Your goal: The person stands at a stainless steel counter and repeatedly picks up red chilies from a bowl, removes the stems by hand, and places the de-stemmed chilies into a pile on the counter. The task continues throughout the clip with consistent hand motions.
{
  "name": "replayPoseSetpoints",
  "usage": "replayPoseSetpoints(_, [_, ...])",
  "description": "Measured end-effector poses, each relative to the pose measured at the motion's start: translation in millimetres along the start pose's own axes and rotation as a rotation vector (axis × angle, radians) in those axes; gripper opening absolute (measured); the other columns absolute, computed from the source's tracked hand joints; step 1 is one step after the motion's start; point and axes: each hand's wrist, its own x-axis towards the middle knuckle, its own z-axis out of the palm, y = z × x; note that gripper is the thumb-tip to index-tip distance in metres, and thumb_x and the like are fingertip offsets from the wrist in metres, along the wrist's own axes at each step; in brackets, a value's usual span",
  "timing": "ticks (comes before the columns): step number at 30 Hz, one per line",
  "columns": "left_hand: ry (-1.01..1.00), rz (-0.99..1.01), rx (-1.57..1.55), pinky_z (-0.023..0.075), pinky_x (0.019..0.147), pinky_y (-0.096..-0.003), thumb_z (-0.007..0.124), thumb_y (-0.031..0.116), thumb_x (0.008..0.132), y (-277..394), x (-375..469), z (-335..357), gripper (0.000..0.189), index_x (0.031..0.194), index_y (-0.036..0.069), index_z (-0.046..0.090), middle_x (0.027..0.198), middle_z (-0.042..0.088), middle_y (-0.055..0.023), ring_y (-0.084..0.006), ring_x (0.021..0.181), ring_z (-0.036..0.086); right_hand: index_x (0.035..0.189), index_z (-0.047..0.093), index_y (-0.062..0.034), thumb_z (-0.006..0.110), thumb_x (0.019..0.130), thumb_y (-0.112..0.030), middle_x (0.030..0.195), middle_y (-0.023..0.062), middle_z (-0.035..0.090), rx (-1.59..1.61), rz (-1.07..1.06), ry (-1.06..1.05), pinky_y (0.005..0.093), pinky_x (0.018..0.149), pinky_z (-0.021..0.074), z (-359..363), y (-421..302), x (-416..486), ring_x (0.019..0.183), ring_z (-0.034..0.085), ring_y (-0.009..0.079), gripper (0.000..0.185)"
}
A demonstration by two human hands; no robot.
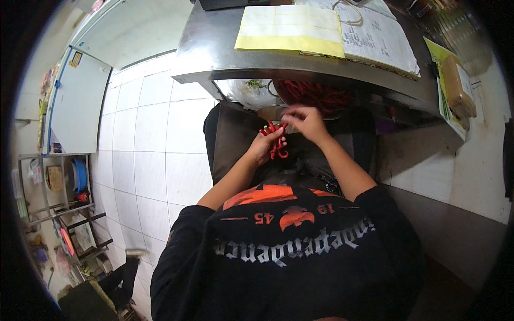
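A bunch of red chili peppers (280, 150) is held in my left hand (263, 147) above my lap, with some tips curling out below the fingers. My right hand (305, 122), slightly blurred, is just beside the bunch at its upper right. Its thumb and fingers are bent close together; whether they pinch something cannot be told. Beyond my hands, partly under the table, a large heap of red chili peppers (321, 96) lies in a round container whose rim is mostly hidden. Left of it is a clear plastic bag (247, 94) with green stems (255, 83) at it.
A steel table (209, 52) spans the front, its edge just beyond my hands. Yellow and white paper (289, 30) and written sheets (373, 40) lie on it. A brown package (457, 86) is at the right. Left stand a white cabinet (78, 104) and a metal rack (66, 180).
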Motion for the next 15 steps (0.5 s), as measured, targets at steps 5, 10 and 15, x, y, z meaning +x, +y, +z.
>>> replayPoseSetpoints(5, [0.015,-0.061,0.058,0.0474,0.061,-0.0231,0.057,0.021,0.084,1.0,-0.2,1.8,0.022,0.096,0.003,0.055,0.072,0.054,0.0005,-0.0087,0.066,0.053,0.080,0.060,-0.0029,0.068,0.074,-0.012,0.080,0.0032,0.059,-0.086,0.010,-0.021,0.0209,0.049,0.0449,-10.6,12.6,11.8,0.066,0.056,0.0074,0.014])
replayPoseSetpoints(10, [-0.059,-0.033,0.081,0.0400,0.055,-0.0209,0.058,0.019,0.084,4.1,-4.0,3.1,0.018,0.092,0.003,0.055,0.071,0.052,0.0019,-0.0070,0.059,0.047,0.082,0.061,-0.0026,0.066,0.077,-0.021,0.076,0.0049,0.063,0.130,0.290,-0.302,0.0209,0.047,0.0432,-19.7,22.3,21.8,0.061,0.056,0.0089,0.020])
replayPoseSetpoints(15, [-0.143,0.026,0.084,0.0391,0.056,-0.0215,0.058,0.019,0.084,2.0,-9.2,6.7,0.018,0.092,0.004,0.055,0.075,0.053,0.0016,-0.0075,0.062,0.046,0.080,0.056,-0.0035,0.059,0.083,-0.025,0.068,-0.0035,0.050,0.697,0.828,-0.483,0.0151,0.043,0.0346,-20.6,27.8,31.2,0.051,0.039,0.0017,0.022])
